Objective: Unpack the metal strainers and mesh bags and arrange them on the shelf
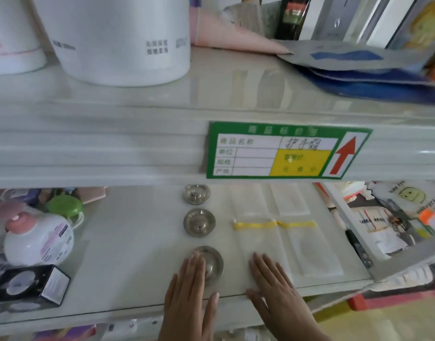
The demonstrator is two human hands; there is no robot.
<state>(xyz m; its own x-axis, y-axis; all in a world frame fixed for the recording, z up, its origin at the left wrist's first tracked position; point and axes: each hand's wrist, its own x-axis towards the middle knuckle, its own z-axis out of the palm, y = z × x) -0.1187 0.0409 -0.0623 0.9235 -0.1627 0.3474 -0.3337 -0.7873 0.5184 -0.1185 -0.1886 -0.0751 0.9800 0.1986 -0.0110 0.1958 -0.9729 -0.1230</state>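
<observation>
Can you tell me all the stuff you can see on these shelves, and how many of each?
metal strainers: three, silver, in a line down the lower shelf
mesh bags: four or so, white, two with yellow ribbon, right of the strainers
price label: one, green and yellow with a red arrow, upper shelf edge
white containers: two, upper shelf left
round white bottle: one, pink cap, lower shelf left
black box: one, lower shelf left front
left hand: flat, fingers over the nearest strainer
right hand: flat on the nearest mesh bag
</observation>
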